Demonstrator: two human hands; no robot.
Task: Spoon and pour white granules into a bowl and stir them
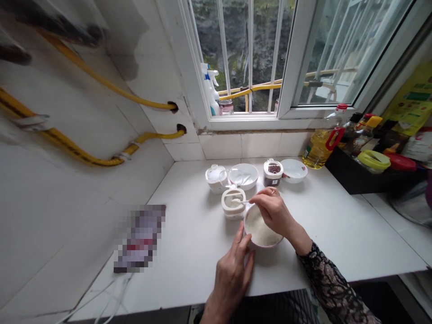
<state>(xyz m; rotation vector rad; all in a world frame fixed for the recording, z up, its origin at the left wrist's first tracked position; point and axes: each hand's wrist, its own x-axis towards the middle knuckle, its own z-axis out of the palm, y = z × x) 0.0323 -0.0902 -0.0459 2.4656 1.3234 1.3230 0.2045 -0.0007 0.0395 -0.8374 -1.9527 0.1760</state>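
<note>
My right hand (275, 209) pinches the handle of a small white spoon (239, 201), whose bowl end is over the mouth of a white seasoning jar (232, 211). Below that hand sits a bowl (261, 229) filled with a whitish, powdery or grainy food, partly hidden by the hand. My left hand (234, 270) lies against the bowl's near left side, fingers stretched out along its rim. Behind stand a second white jar (216, 180), a white bowl (243, 176) with something clear in it, a jar of dark red grains (272, 173) and another white bowl (294, 171).
At the back right stand an oil bottle (319, 144) and a black box (357, 173) of bottles and jars. A blurred-out object (140, 240) with cables lies on the counter (182, 252) at left. Yellow hoses (84, 155) run along the wall. A barred window is behind.
</note>
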